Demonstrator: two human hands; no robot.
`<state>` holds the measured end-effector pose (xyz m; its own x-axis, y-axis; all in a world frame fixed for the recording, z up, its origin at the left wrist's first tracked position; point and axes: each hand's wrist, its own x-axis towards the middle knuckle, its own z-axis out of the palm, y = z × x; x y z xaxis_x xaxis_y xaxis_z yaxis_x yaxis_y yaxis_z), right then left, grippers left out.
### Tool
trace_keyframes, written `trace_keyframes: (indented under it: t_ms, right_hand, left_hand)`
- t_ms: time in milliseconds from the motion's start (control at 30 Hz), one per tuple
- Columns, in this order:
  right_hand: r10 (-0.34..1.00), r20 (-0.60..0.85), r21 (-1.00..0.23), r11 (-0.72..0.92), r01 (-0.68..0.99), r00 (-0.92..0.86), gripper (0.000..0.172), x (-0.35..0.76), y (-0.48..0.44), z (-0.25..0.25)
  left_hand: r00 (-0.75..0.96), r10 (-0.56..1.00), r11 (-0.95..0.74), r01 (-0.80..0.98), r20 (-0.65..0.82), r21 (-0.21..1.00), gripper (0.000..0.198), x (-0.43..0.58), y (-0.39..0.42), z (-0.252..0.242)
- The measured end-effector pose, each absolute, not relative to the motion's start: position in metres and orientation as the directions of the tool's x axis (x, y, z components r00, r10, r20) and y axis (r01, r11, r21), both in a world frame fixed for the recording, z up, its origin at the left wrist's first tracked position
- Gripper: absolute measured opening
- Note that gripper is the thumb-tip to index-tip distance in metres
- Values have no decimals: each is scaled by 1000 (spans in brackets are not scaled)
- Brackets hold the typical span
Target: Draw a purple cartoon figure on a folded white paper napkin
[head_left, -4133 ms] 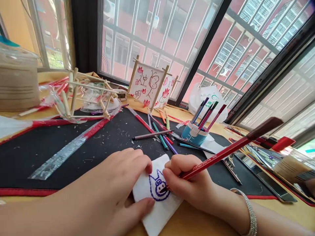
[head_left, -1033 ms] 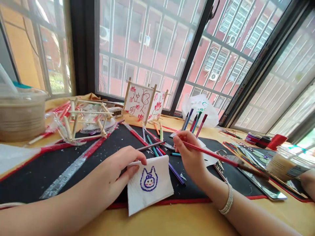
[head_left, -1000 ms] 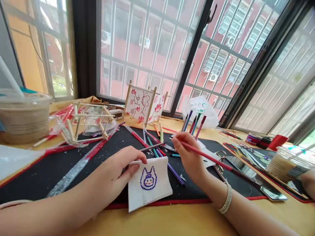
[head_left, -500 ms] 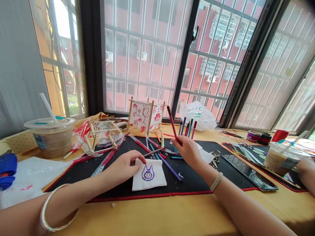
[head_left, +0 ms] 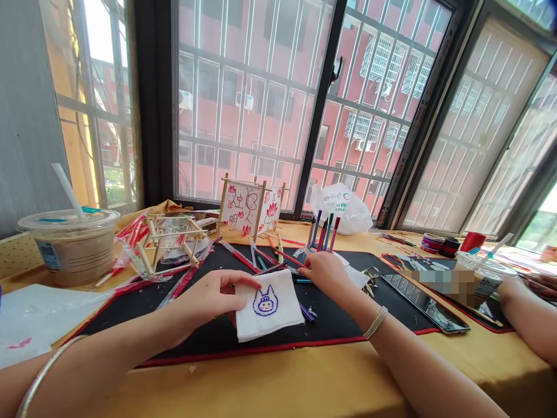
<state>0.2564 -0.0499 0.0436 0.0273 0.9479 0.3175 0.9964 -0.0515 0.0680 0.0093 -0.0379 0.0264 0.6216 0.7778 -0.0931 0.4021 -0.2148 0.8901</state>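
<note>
A white paper napkin (head_left: 270, 305) with a purple cartoon animal drawn on it lies on the black mat (head_left: 117, 313). My left hand (head_left: 209, 299) grips its left edge, fingertips over the corner. My right hand (head_left: 324, 276) rests on the mat with its fingers loosely apart, holding nothing I can see. It lies just below a blue pen holder (head_left: 311, 252) packed with coloured markers (head_left: 322, 232). Several loose markers lie around the napkin's far edge, partly hidden by it.
A wooden stick frame (head_left: 172, 244) and a painted paper lantern (head_left: 248, 209) stand beyond the mat. A plastic cup with a straw (head_left: 69, 247) stands at left. At right, a co-worker's forearm (head_left: 522, 307) lies beside another cup (head_left: 472, 284). Barred windows run behind.
The long red pen is gone from my right hand, which has dropped to the mat near the holder. The napkin has shifted slightly, and the view has tilted up and back.
</note>
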Motion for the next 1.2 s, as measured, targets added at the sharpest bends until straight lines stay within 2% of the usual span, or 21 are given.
trace_keyframes:
  t_ms: [133, 333, 500, 567, 733, 867, 967, 1133, 1200]
  right_hand:
    - [962, 273, 80, -38, 996, 14, 17, 251, -54, 43]
    - [974, 189, -2, 130, 991, -127, 25, 235, -61, 34]
    - [980, 145, -74, 147, 986, -136, 10, 231, -62, 27]
    - [980, 154, -116, 143, 983, -124, 11, 234, -62, 29]
    - [977, 180, -302, 163, 939, -112, 16, 244, -63, 38]
    - [975, 189, -493, 200, 847, -121, 7, 251, -61, 41]
    - [963, 236, -626, 250, 739, -126, 21, 251, -60, 42]
    - [934, 317, -785, 355, 508, -162, 20, 245, -61, 43]
    - [915, 372, -832, 404, 379, -158, 25, 242, -63, 43]
  left_hand:
    - [579, 800, -217, 524, -158, 824, 29, 13, -37, 17]
    - [569, 819, -380, 636, -75, 672, 22, 10, -42, 24]
    - [541, 840, -419, 698, -44, 581, 27, 8, -45, 26]
    - [540, 841, -429, 701, -32, 570, 26, 7, -46, 23]
    - [543, 839, -430, 685, -19, 588, 21, 5, -44, 17]
    - [546, 837, -434, 683, -16, 587, 18, 6, -44, 18]
    - [558, 830, -440, 680, -24, 586, 20, 5, -45, 19]
    - [563, 826, -423, 642, -18, 640, 25, 4, -47, 17]
    - [552, 834, -408, 604, 9, 684, 25, 5, -48, 16]
